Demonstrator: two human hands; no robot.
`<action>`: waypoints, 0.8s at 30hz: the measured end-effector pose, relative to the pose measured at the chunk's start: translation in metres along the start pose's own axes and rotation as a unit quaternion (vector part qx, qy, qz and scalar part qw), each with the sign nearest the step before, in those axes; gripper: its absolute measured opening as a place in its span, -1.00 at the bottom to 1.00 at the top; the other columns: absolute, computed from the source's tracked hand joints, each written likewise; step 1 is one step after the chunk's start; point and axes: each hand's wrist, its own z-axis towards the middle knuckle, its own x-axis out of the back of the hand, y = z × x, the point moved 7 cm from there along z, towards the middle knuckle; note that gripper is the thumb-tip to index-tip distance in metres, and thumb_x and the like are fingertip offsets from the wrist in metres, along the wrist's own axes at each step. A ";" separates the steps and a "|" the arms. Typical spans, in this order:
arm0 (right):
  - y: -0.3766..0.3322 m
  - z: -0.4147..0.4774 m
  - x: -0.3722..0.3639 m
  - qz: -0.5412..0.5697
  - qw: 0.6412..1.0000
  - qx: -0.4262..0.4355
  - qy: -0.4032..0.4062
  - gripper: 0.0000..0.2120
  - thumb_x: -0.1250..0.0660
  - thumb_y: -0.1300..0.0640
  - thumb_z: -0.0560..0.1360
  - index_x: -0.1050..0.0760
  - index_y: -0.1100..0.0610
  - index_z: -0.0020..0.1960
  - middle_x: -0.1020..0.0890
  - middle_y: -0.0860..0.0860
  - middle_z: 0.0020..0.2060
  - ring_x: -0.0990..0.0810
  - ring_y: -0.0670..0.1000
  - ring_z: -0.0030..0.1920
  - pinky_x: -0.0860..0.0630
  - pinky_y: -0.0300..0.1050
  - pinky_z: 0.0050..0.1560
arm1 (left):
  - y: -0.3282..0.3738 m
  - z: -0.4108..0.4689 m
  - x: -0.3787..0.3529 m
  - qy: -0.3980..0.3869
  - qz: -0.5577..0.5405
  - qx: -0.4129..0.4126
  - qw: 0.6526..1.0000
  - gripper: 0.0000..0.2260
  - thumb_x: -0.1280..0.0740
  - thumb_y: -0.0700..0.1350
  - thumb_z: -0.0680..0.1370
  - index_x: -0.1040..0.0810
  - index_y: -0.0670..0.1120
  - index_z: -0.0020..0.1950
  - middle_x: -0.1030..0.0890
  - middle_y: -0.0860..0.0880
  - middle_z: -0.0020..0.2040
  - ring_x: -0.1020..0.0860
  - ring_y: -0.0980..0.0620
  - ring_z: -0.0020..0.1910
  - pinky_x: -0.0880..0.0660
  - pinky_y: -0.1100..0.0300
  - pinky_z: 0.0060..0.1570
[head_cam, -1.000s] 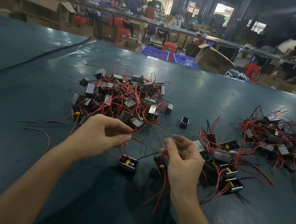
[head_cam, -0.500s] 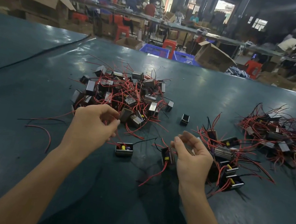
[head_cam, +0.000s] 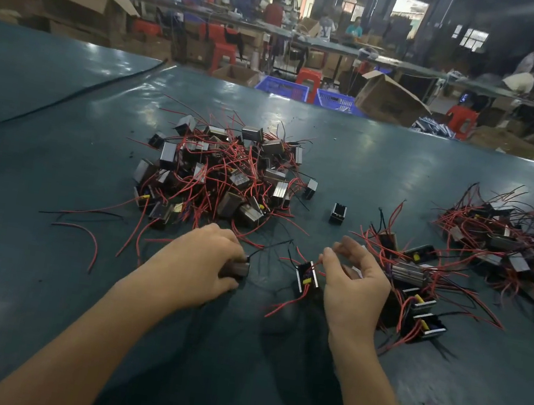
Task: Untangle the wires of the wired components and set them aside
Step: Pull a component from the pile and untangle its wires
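A tangled heap of small black wired components (head_cam: 220, 178) with red and black leads lies in the middle of the dark green table (head_cam: 40, 272). My left hand (head_cam: 197, 264) grips one black component (head_cam: 238, 269) low on the table in front of the heap. My right hand (head_cam: 350, 284) pinches a red wire of a second component (head_cam: 308, 276), which stands just left of its fingers. A smaller group of components (head_cam: 414, 293) lies right of that hand, partly hidden by it. Another pile (head_cam: 502, 244) sits at the far right.
One lone black component (head_cam: 338, 213) sits between the heaps. Loose red and black wires (head_cam: 81, 226) trail left of the main heap. A black cable (head_cam: 77, 94) runs across the far left. Cardboard boxes (head_cam: 388, 99), blue crates (head_cam: 309, 94) and people fill the background.
My left hand has come down onto the component that lay in front of it and now grips it. My right hand has shifted slightly, still pinching the wire of its component.
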 end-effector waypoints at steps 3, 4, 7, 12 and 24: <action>0.002 0.001 0.001 -0.016 1.000 -0.002 0.007 -0.72 -0.44 0.27 0.47 -0.56 0.14 0.17 -0.66 -0.02 -0.06 -0.65 -0.14 -0.22 -0.51 -0.40 -0.26 | -0.013 0.003 -0.005 -0.001 -0.019 0.021 1.000 -0.75 -0.42 -0.04 0.52 -0.62 0.00 0.19 -0.58 0.10 0.15 -0.43 0.07 0.14 -0.40 0.11 0.22; 0.002 0.002 0.002 -0.022 1.000 -0.001 0.010 -0.71 -0.44 0.27 0.48 -0.56 0.15 0.19 -0.66 -0.02 -0.04 -0.66 -0.11 -0.19 -0.52 -0.39 -0.25 | -0.015 0.003 -0.005 0.002 -0.024 0.021 0.999 -0.76 -0.42 -0.04 0.52 -0.63 -0.01 0.17 -0.59 0.10 0.13 -0.44 0.07 0.12 -0.41 0.11 0.20; 0.003 0.003 0.005 -0.039 0.999 0.002 0.022 -0.69 -0.42 0.27 0.49 -0.55 0.18 0.23 -0.65 -0.03 -0.03 -0.67 -0.06 -0.13 -0.55 -0.33 -0.18 | -0.018 0.002 -0.002 0.014 -0.058 0.022 0.998 -0.79 -0.46 0.00 0.49 -0.64 -0.01 0.09 -0.62 0.12 0.02 -0.50 0.11 0.04 -0.47 0.11 0.13; 0.000 0.004 0.006 -0.052 0.998 0.019 0.020 -0.76 -0.34 0.29 0.54 -0.53 0.08 0.18 -0.63 -0.05 -0.02 -0.61 -0.26 -0.20 -0.51 -0.43 -0.24 | -0.020 0.000 0.006 0.035 -0.186 0.042 0.981 -0.82 -0.55 0.03 0.36 -0.61 0.11 -0.13 -0.62 0.16 -0.13 -0.53 0.27 -0.09 -0.51 0.23 -0.02; -0.018 -0.029 -0.038 -0.083 0.968 0.052 -0.233 -0.84 -0.35 0.23 0.54 -0.62 0.02 0.05 -0.69 0.03 -0.05 -0.65 -0.04 0.00 -0.56 0.02 0.16 | -0.006 -0.004 0.022 0.122 -0.187 0.011 0.975 -0.40 -0.57 0.07 0.32 -0.43 0.15 0.30 -0.61 0.21 -0.10 -0.60 0.20 -0.03 -0.49 0.32 0.04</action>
